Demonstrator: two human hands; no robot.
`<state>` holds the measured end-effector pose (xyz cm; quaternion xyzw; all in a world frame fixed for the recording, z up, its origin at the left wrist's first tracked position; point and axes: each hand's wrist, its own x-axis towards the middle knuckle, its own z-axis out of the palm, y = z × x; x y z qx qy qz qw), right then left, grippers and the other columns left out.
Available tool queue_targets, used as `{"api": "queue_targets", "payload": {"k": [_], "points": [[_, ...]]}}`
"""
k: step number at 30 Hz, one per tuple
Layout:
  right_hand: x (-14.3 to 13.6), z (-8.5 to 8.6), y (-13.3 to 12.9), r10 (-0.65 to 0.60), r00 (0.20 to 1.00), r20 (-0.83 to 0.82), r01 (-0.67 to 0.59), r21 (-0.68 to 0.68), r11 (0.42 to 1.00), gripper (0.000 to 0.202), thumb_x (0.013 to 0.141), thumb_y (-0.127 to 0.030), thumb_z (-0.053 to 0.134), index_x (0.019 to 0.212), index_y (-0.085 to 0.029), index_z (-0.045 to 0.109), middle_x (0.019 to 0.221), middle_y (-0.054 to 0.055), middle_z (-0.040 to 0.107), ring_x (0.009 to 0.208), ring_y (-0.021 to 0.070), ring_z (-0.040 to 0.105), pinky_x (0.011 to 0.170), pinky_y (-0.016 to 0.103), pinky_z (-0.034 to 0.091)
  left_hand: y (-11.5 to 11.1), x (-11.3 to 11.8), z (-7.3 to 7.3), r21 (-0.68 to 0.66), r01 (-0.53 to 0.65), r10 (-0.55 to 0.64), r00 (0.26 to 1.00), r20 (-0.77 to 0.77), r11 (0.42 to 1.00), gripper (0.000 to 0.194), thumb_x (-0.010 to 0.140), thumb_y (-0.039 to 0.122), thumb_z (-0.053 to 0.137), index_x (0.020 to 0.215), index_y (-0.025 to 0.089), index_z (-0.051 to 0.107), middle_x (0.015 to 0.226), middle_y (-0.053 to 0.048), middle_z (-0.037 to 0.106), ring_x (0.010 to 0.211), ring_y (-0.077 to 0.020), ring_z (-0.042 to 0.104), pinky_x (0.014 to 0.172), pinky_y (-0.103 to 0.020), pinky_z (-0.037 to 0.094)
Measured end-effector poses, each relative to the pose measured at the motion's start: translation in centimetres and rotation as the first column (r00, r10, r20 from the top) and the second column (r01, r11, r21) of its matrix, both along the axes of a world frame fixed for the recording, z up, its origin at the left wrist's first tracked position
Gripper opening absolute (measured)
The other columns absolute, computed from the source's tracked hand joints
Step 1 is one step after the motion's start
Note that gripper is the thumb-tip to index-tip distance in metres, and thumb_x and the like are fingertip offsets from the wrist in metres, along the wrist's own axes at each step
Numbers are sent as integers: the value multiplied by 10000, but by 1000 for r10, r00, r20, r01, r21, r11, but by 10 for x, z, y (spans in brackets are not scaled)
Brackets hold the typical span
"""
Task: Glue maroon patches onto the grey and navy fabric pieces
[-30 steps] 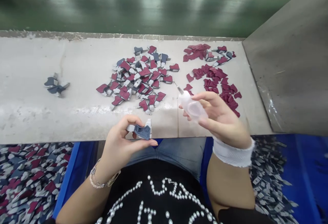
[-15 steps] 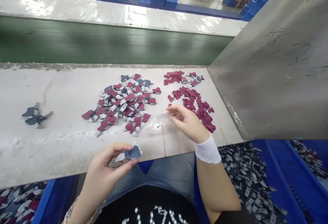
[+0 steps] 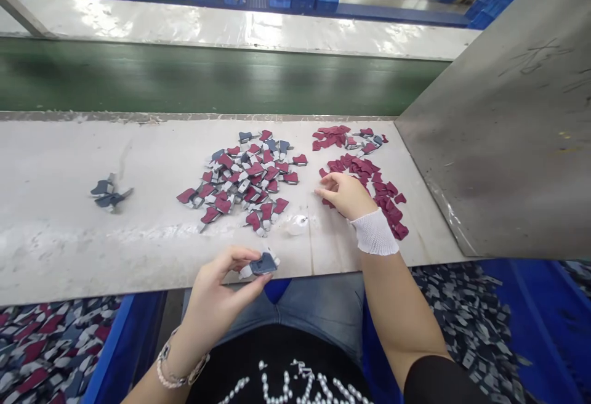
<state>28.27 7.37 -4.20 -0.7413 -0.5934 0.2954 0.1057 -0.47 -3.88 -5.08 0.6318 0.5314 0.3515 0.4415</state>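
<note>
Between the thumb and fingers of my left hand (image 3: 224, 290) is a blue-grey piece (image 3: 264, 263) with white tabs, just above the table's front edge. My right hand (image 3: 348, 196), with a white wrist band, reaches over the left side of a spread of flat maroon pieces (image 3: 392, 212). Its thumb and forefinger are apart at the tips, with nothing visible between them. A heap of maroon, white and blue-grey pieces (image 3: 253, 173) lies on the white table (image 3: 152, 250) beyond my left hand. A small clear disc (image 3: 301, 221) rests between the hands.
Two or so dark blue pieces (image 3: 109, 197) lie at the left. A metal panel (image 3: 517, 145) rises at the right. Beyond the table runs a green belt (image 3: 207, 77). Blue bins (image 3: 521, 305) filled with pieces stand below the front edge on both sides.
My right hand has moved forward and right, onto the edge of the maroon pieces. My left hand still holds the blue-grey piece. The whole view has shifted, so the table's contents appear further right.
</note>
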Motion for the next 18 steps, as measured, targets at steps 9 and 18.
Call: {"api": "queue_targets", "payload": {"k": [9,18], "points": [[10,5,-12,65,998,18,-65,-38,997,170,767,-136,731,924,-175,677,880,64,699,820,220,650,724,339,503,2,4,-2,-20,9,-10,999,-38,1000,192,811,312,750,948,237,638,908,-14,729,853,-197,714,777,-322,608],[5,41,-30,29,984,-177,-29,5,1000,92,894,-268,644,845,-190,640,808,62,736,662,205,692,616,336,539,0,7,-7,-6,-9,9,1000,7,1000,197,791,274,774,927,226,641,912,-27,728,870,-204,715,775,-331,619]]}}
